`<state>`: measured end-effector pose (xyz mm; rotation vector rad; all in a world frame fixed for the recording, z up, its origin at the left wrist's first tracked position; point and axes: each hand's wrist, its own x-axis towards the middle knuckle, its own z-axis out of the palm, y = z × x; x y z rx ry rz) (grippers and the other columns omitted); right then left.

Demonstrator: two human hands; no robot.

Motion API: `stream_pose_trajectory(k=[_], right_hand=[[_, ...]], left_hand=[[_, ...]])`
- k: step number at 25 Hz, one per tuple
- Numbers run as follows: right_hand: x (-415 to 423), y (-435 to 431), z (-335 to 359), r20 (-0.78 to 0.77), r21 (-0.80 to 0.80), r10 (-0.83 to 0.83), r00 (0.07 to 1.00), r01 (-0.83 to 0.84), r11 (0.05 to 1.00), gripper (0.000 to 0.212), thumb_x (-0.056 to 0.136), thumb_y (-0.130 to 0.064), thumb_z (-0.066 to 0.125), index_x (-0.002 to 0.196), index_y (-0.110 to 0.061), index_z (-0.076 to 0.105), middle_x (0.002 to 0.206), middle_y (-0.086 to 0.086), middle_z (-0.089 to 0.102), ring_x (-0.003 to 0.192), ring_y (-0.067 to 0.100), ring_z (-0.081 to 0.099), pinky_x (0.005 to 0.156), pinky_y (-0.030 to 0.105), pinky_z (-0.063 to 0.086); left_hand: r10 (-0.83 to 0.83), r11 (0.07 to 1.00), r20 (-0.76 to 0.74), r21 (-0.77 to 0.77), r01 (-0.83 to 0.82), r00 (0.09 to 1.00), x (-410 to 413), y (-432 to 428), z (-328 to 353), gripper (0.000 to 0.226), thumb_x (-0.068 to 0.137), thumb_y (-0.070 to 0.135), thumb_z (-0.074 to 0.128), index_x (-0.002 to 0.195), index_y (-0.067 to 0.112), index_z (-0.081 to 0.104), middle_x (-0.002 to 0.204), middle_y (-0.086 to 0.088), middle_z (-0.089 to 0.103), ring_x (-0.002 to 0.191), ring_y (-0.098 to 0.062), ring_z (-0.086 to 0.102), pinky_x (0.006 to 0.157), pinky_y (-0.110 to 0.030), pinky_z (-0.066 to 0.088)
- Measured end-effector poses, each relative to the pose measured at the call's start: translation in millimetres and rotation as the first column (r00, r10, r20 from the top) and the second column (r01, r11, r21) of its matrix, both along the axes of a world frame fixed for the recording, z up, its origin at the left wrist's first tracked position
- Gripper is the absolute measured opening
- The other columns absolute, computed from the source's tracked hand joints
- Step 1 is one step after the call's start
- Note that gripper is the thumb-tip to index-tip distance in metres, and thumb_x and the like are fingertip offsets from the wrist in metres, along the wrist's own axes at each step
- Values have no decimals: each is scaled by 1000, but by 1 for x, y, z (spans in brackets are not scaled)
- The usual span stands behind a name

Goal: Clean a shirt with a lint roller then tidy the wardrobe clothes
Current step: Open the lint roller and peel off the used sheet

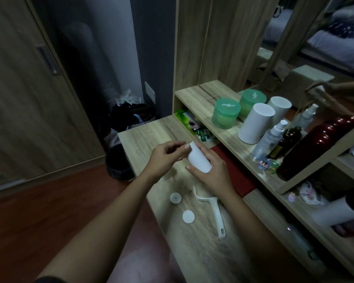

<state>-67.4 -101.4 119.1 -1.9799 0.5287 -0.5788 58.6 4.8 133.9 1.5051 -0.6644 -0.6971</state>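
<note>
While the right hand (209, 170) grips the white lint roll (198, 158), the left hand (166, 155) pinches its top edge.

Matt wood-grain desk (151, 131), glossy dark-red bottle (307, 152), white plastic handle (215, 211)

A home bedroom: a mirror (307, 48) reflecting a bed, toiletry jars and spray bottles (271, 137) below it, wardrobe door (18, 88) far left

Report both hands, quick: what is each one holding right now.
Left hand: fingers pinched at the top edge of the white roll.
Right hand: closed around the white roll.
</note>
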Motion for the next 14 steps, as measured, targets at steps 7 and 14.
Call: stream_pose_trajectory(k=[7,14], right_hand=[[84,58,15,31,26,26,999,-27,999,74,67,-28,82,129,-29,42,109,-19,50,100,-9,50,74,12,48],[244,146,-10,-26,22,74,997,-73,997,53,77,-28,70,125,-23,49,119,-8,57,101,-3,55,75,12,47]], left_hand=[[35,999,63,1,-36,997,91,54,6,14,91,23,60,98,16,71,82,10,71,81,-6,65,74,-24,53],[182,981,34,61,-184,983,252,137,-14,19,91,21,60,89,6,71,64,9,64,63,1,58,60,-15,45]])
